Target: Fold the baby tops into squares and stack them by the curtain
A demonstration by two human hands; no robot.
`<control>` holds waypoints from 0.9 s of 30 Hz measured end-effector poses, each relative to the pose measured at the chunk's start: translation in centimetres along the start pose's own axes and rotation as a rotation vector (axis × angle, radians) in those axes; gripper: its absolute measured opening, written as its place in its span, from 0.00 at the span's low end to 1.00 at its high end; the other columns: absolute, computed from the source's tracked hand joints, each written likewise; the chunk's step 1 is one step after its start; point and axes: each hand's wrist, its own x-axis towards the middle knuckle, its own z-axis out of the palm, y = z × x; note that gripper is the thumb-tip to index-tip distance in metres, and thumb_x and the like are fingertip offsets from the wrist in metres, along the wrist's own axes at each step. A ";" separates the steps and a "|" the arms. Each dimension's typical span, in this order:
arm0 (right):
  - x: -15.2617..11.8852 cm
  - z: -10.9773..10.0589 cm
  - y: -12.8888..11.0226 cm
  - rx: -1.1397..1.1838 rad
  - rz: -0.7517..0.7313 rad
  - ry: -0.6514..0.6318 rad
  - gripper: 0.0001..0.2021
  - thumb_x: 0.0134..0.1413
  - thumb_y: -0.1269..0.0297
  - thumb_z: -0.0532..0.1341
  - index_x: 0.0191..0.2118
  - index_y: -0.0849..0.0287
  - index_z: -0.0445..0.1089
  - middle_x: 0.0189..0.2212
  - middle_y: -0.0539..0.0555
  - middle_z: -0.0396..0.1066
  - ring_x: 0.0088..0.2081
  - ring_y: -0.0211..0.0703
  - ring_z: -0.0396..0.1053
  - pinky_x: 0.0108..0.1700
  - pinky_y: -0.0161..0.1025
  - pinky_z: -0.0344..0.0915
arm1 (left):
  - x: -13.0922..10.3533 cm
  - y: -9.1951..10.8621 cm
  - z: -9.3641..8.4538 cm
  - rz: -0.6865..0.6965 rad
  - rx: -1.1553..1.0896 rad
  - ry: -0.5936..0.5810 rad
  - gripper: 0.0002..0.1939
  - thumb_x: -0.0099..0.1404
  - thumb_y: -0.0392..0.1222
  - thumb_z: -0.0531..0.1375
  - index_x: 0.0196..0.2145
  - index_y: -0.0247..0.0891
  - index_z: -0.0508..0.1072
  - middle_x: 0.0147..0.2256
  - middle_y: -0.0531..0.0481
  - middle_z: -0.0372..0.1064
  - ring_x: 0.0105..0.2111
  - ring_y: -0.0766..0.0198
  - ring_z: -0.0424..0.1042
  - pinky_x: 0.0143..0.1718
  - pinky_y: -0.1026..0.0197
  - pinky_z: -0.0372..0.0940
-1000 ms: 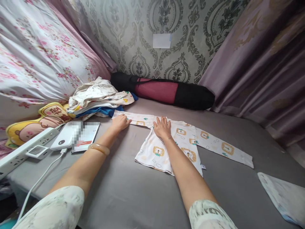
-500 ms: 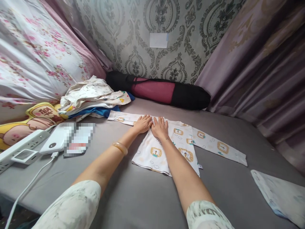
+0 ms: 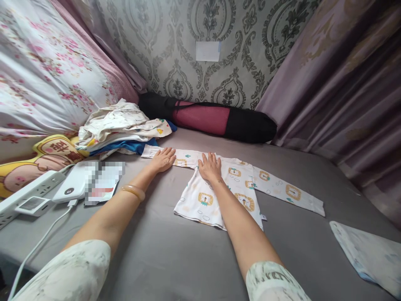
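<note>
A white long-sleeved child's shirt (image 3: 191, 205) with orange lion faces lies spread on the grey sheet, both sleeves stretched out sideways. My left hand (image 3: 164, 159) rests flat on its left sleeve, near the cuff, fingers extended. On the upper body of the shirt, close to the left shoulder, my right hand (image 3: 210, 167) lies flat with its fingers slightly apart. Neither hand grips the cloth. The right sleeve (image 3: 291, 194) reaches out toward the right, and a small tag shows at the lower right side seam.
Crumpled clothes (image 3: 115, 123) are heaped at the left back. A black and maroon long bag (image 3: 203, 118) lies along the wall. At left are a power strip (image 3: 37, 190), a white power bank (image 3: 73, 184), a blurred phone (image 3: 105, 186) and a yellow cushion (image 3: 37, 163). Folded cloth (image 3: 369, 255) lies at right.
My left hand has slid left along the sleeve, from the shirt's shoulder toward the cuff, uncovering more of the sleeve. My right hand has stayed in place.
</note>
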 end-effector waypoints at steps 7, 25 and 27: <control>0.1 -0.2 -0.1 0.053 0.007 -0.025 0.29 0.69 0.52 0.39 0.70 0.56 0.49 0.71 0.58 0.40 0.71 0.50 0.32 0.68 0.55 0.26 | -1.4 -0.8 -0.2 0.063 0.058 0.356 0.24 0.72 0.45 0.43 0.59 0.33 0.63 0.61 0.35 0.59 0.63 0.52 0.55 0.63 0.50 0.47; -10.4 -7.2 18.8 0.358 0.541 0.202 0.16 0.59 0.56 0.55 0.37 0.59 0.79 0.31 0.55 0.78 0.36 0.45 0.75 0.37 0.34 0.66 | -3.6 10.6 -0.4 -0.356 -0.345 0.098 0.18 0.62 0.55 0.56 0.34 0.40 0.79 0.33 0.40 0.78 0.45 0.46 0.74 0.49 0.49 0.60; -11.3 -6.6 18.5 0.315 0.582 0.109 0.16 0.58 0.55 0.57 0.36 0.57 0.79 0.33 0.57 0.78 0.38 0.47 0.75 0.38 0.36 0.66 | -3.6 11.2 -0.5 -0.397 -0.372 0.104 0.18 0.60 0.55 0.57 0.34 0.39 0.79 0.35 0.39 0.78 0.47 0.45 0.73 0.50 0.48 0.61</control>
